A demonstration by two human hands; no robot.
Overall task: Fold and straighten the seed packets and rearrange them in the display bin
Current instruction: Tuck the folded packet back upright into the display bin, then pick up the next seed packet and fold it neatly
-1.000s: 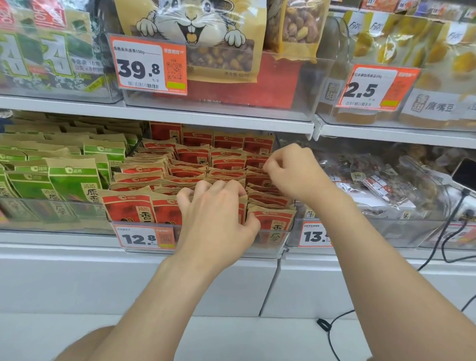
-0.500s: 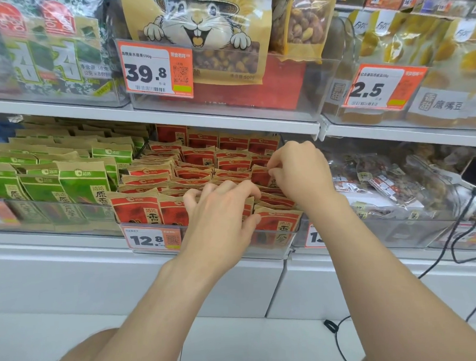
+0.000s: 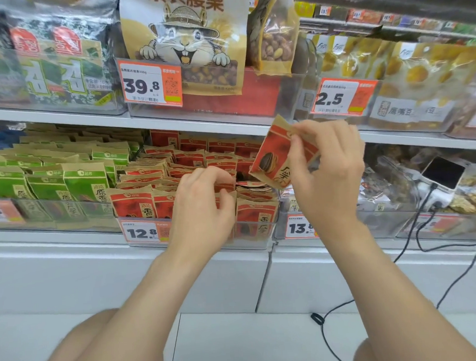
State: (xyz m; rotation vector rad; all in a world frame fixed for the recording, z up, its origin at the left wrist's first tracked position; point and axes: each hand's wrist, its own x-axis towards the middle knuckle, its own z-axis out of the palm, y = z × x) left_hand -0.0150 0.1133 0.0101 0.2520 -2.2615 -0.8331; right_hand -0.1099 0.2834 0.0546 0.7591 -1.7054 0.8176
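Packet of red-and-brown paper [image 3: 268, 156] now lifted clear, pinched by right hand [image 3: 330, 172]; left hand [image 3: 202, 209] below still clutches binned packets [image 3: 257, 220].

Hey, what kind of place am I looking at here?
Probably a snack aisle in a shop: orange price tags, clear bins packed with red seed packets on white shelves, and bags of nuts above.
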